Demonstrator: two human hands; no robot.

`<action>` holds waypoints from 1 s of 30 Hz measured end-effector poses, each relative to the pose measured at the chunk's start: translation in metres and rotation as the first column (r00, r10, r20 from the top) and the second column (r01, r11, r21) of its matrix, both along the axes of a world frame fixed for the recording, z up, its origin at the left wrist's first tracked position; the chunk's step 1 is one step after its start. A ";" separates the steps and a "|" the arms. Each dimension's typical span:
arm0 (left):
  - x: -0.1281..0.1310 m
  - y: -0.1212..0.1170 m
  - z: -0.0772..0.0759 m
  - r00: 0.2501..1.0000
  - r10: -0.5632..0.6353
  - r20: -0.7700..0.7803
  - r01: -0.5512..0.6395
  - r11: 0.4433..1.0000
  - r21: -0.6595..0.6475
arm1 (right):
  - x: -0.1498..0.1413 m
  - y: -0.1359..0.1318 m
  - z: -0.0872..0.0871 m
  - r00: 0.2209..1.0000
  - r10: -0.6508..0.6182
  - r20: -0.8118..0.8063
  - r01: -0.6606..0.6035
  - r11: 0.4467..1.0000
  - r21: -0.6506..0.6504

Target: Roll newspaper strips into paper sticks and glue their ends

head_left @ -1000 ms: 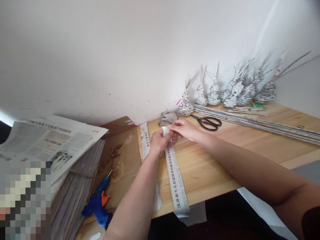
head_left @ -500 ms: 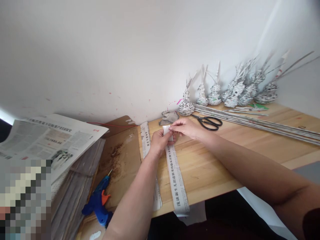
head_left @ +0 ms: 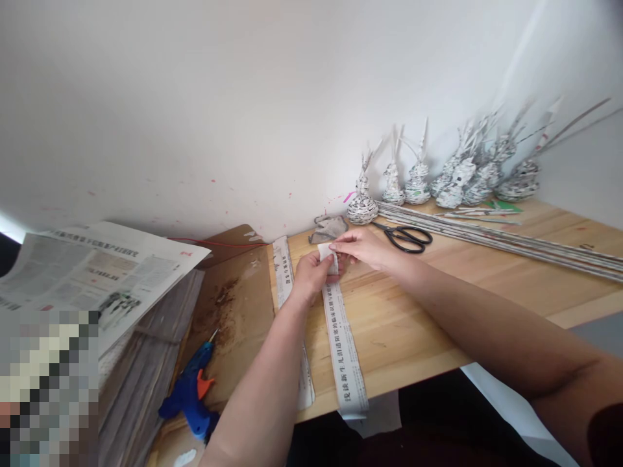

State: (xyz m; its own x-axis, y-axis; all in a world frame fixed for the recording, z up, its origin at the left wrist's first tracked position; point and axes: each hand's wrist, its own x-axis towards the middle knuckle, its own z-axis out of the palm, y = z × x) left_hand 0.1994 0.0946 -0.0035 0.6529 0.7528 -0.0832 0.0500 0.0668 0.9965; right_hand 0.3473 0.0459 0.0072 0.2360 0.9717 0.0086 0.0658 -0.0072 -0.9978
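A long newspaper strip (head_left: 342, 350) runs from my hands down over the table's front edge, where its end hangs. My left hand (head_left: 312, 272) is closed on the strip's far end, thumb pressed on top. At the same end, my right hand (head_left: 359, 248) pinches the paper's corner between thumb and fingertips. That end looks folded over and pale between the fingers. To the left lies a second stack of newspaper strips (head_left: 285, 269), partly hidden by my left forearm.
Black-handled scissors (head_left: 411, 240) and a grey glove (head_left: 328, 228) lie beyond my hands. Thin paper rods (head_left: 511, 240) stretch right. Several woven paper gourd shapes (head_left: 363, 204) line the wall. At left are a blue glue gun (head_left: 189, 395), cardboard (head_left: 243, 311) and newspaper sheets (head_left: 146, 259).
My left thumb and the folded paper end have shifted slightly, showing more of the paper under the thumb. Both hands keep their hold in nearly the same place.
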 end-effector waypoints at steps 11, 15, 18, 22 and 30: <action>0.000 0.003 -0.005 1.000 0.013 -0.010 -0.013 1.000 0.009 | 0.000 0.000 0.002 0.999 -0.032 -0.031 0.031 0.999 -0.030; 0.001 0.003 -0.004 0.999 0.037 -0.017 -0.037 0.999 0.001 | 0.003 0.002 -0.001 0.996 -0.024 -0.084 0.021 0.999 -0.035; 0.001 0.001 -0.001 0.999 0.038 -0.030 -0.038 0.999 -0.004 | 0.004 0.004 -0.004 0.994 -0.024 -0.104 0.021 0.999 -0.029; 0.001 0.000 0.000 0.999 0.040 -0.035 -0.041 0.999 -0.006 | 0.003 0.006 -0.006 0.994 -0.047 -0.103 0.044 0.999 -0.023; 0.002 -0.002 0.001 0.998 0.020 -0.051 -0.020 1.000 0.003 | 0.002 0.005 -0.006 0.997 -0.052 -0.064 0.051 0.999 -0.016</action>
State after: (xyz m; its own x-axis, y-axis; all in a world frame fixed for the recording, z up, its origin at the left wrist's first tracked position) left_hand 0.2009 0.0925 -0.0026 0.6328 0.7658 -0.1145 0.0997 0.0661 0.9928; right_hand 0.3495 0.0509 0.0014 0.2855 0.9581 -0.0224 0.0009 -0.0236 -0.9997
